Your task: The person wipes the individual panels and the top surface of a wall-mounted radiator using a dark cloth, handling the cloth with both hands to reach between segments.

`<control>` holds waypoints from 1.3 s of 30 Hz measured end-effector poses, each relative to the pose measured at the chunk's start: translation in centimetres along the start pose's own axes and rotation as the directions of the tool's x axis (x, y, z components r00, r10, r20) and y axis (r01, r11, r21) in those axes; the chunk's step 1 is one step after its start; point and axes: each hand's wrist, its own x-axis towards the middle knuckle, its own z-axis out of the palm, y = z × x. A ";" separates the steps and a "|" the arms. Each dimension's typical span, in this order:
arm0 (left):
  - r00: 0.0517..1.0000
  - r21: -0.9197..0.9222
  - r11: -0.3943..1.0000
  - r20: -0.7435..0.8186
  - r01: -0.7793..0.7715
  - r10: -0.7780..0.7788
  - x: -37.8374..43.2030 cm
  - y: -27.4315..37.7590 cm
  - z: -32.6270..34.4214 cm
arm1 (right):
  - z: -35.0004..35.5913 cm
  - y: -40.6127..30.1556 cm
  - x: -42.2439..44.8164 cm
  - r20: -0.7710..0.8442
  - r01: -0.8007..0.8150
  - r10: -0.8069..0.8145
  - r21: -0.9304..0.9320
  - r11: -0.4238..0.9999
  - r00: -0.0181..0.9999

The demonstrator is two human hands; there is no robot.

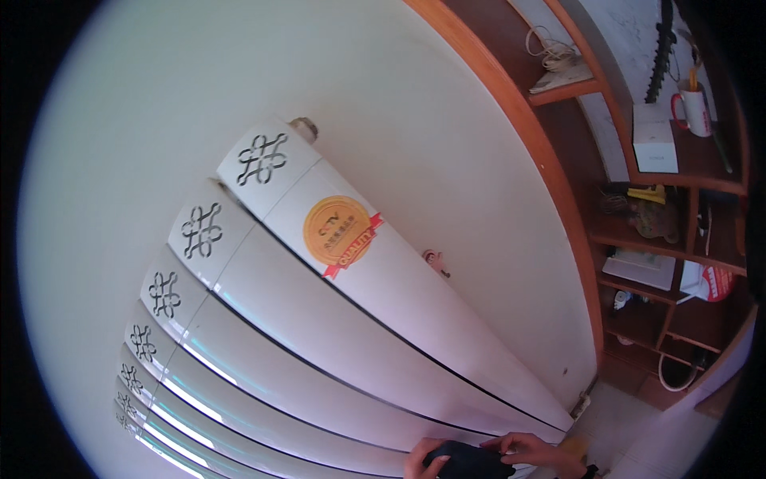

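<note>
At the bottom edge my left hand (423,457) grips a dark cloth-like thing (464,460), its thumb lying over the front. My right hand (529,449) takes the other side of it between thumb and fingers. What the dark thing is exactly cannot be made out, and its lower part is cut off by the frame. Just behind both hands stands a white column radiator (335,323), its glossy sections topped with cut-out knot patterns. A round gold sticker with a red ribbon (340,233) is stuck on its nearest section.
A white wall (467,197) rises behind the radiator. On the right stands a wooden shelf unit (574,203), holding a mug with a red handle (694,111), a white box (655,146), and a coiled cable (556,57). Pale floor tiles (628,419) lie below it.
</note>
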 end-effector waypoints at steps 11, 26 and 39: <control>0.981 0.017 1.000 -0.193 0.006 -0.003 0.5 4.0 -2.0 | 3.2 -1.6 2.4 -0.006 -0.117 0.117 0.077 0.990 0.993; 0.937 0.117 0.993 -0.350 0.033 0.010 1.5 11.5 -10.7 | 16.1 -9.2 10.3 0.439 0.498 -0.616 -0.863 -0.087 0.654; 0.745 0.397 0.899 -0.539 -0.186 0.392 0.9 21.1 -21.0 | 26.4 -17.9 17.9 0.684 0.363 -0.657 -0.727 -0.582 0.317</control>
